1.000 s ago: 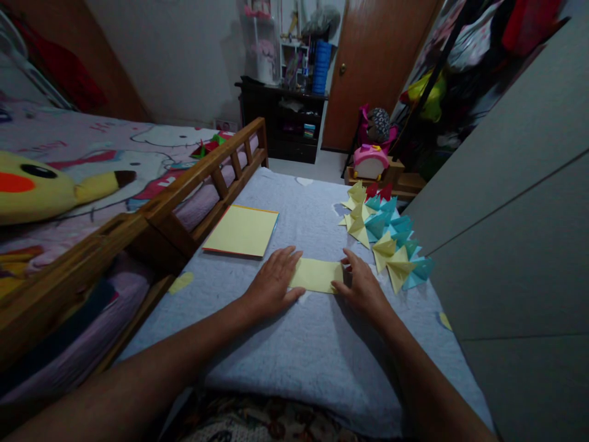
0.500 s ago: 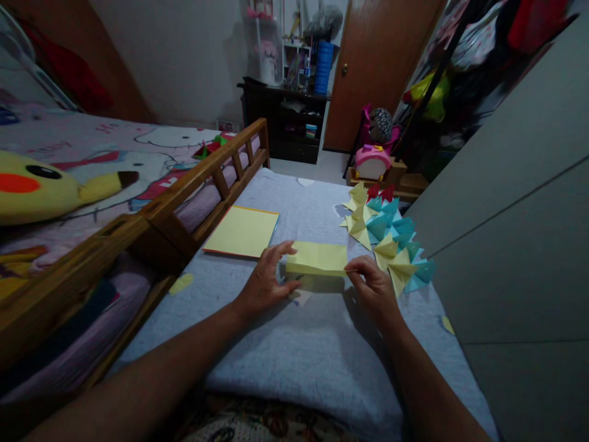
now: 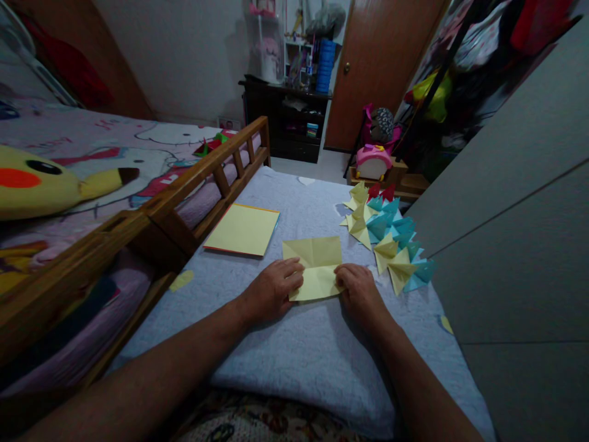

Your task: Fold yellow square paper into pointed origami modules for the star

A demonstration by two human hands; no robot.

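Note:
A creased yellow paper square (image 3: pixel 315 265) lies unfolded on the pale blue mattress (image 3: pixel 294 356) in front of me. My left hand (image 3: pixel 275 288) has its fingers curled onto the sheet's left edge. On the right edge, my right hand (image 3: pixel 360 290) grips the paper the same way. A stack of yellow paper sheets (image 3: pixel 242 229) sits to the left, just beyond my left hand. To the right of my right hand lies a row of folded yellow and blue paper shapes (image 3: pixel 386 236).
A wooden bed rail (image 3: pixel 193 184) runs along the left, with a yellow plush toy (image 3: pixel 50 184) on the bed behind it. A grey cabinet wall (image 3: pixel 515 233) stands at the right. A dark dresser (image 3: pixel 288 126), a brown door (image 3: pixel 381 61) and toys lie beyond.
The paper was a folded strip pressed flat a second ago. Both hands lifted it, opened it out, and now it lies unfolded as a creased square.

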